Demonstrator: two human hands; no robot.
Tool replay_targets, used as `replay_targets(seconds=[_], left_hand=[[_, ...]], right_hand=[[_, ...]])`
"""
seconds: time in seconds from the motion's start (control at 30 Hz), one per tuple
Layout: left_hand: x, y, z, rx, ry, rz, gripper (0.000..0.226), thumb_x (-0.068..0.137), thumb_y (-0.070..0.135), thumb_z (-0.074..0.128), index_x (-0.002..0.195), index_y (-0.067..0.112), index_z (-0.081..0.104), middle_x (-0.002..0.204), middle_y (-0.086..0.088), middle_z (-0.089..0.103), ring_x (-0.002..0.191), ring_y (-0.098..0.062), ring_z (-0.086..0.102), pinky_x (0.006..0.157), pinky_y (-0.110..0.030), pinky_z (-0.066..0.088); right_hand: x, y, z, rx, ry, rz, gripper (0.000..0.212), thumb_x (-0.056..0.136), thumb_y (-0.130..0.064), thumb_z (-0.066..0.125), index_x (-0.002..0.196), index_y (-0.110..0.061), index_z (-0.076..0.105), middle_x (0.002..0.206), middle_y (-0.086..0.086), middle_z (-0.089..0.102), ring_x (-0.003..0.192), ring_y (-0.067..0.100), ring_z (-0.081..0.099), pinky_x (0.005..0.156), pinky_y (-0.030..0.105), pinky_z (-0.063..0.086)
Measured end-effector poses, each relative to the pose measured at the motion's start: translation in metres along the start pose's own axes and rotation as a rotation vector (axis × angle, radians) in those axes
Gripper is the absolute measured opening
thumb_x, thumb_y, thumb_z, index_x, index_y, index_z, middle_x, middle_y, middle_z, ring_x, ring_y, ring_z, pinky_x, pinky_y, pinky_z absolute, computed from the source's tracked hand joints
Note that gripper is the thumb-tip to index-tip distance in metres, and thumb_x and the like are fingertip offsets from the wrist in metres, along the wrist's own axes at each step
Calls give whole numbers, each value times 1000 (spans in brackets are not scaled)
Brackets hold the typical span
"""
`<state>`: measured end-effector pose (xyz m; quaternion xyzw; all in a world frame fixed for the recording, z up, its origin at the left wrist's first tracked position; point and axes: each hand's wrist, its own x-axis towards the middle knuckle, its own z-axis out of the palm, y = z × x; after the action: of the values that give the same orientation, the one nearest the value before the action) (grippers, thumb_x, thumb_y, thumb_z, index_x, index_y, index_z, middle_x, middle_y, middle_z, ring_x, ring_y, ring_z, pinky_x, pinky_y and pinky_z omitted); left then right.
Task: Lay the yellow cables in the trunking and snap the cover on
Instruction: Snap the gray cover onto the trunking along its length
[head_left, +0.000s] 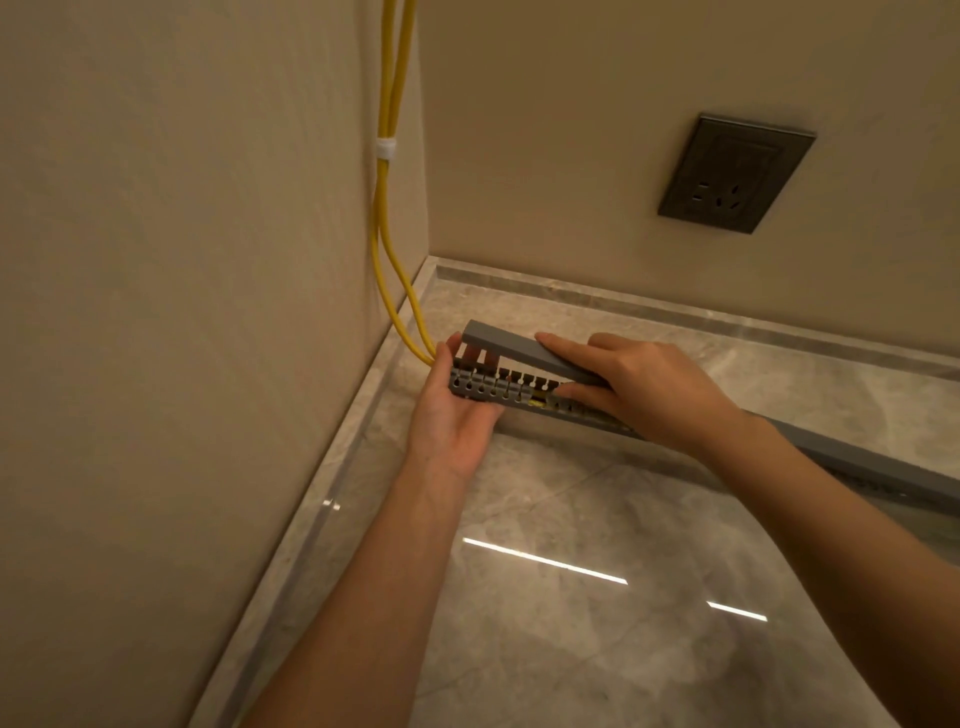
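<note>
left hand (454, 415): I'm gripping the trunking (488, 387) end, cupping it from below.
right hand (644, 384): I'm pinching the cover (509, 345), fingers on top.
cover axis: running 10 to 4 o'clock, gaping at 10.
cables (387, 249): entering the trunking at 10 o'clock.

— How are the arms dressed?
— Bare. The left forearm (384, 571) and right forearm (831, 519) show uncovered along their whole visible length behind the left grip (452, 415) and right grip (644, 389), both bare as well.
</note>
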<state>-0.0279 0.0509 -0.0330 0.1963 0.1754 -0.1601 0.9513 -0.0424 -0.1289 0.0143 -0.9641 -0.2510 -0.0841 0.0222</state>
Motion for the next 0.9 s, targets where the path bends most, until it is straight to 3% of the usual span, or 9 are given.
replay_targets(seconds=[0.17, 0.27, 0.4, 0.57, 0.7, 0.9], left_hand=[[0, 2, 6, -48, 1, 14, 33, 97, 28, 43, 126, 14, 51, 125, -11, 56, 114, -26, 55, 94, -47, 45], [-1, 2, 7, -69, -15, 22, 22, 97, 27, 43, 111, 14, 55, 110, -7, 58, 101, -23, 56, 79, -45, 48], [-3, 2, 6, -57, -22, 25, 27, 96, 27, 43, 118, 14, 52, 108, -7, 57, 98, -21, 56, 84, -44, 47], [-2, 4, 8, -96, -8, 29, 26, 98, 30, 38, 102, 11, 56, 104, -10, 56, 96, -23, 54, 96, -47, 41], [-2, 6, 9, -113, -6, 18, 34, 99, 37, 34, 104, 11, 55, 103, -11, 56, 91, -24, 56, 87, -46, 46], [-3, 6, 10, -73, -14, 3, 35, 100, 36, 32, 103, 10, 56, 103, -14, 61, 95, -29, 59, 91, -50, 44]], right_hand=[[3, 1, -2, -78, 17, -15, 46, 92, -44, 40, 136, -29, 42, 94, 0, 58, 76, 15, 49, 52, 27, 33], [5, -2, 2, 80, 4, 4, 40, 93, -39, 45, 130, -27, 49, 97, 1, 57, 83, 15, 49, 60, 30, 40], [6, -4, 5, 223, -21, 37, 40, 92, -39, 47, 130, -25, 49, 102, -1, 58, 77, 10, 49, 62, 29, 45], [11, -9, 3, 335, -55, -11, 38, 92, -34, 51, 127, -20, 52, 103, 2, 62, 82, 15, 55, 72, 36, 50], [13, -9, 3, 365, -67, -30, 35, 94, -31, 48, 127, -20, 52, 105, 4, 66, 88, 18, 59, 77, 40, 49], [14, -2, -2, 305, -50, -44, 38, 96, -31, 43, 131, -19, 48, 107, 5, 65, 91, 21, 59, 76, 33, 46]])
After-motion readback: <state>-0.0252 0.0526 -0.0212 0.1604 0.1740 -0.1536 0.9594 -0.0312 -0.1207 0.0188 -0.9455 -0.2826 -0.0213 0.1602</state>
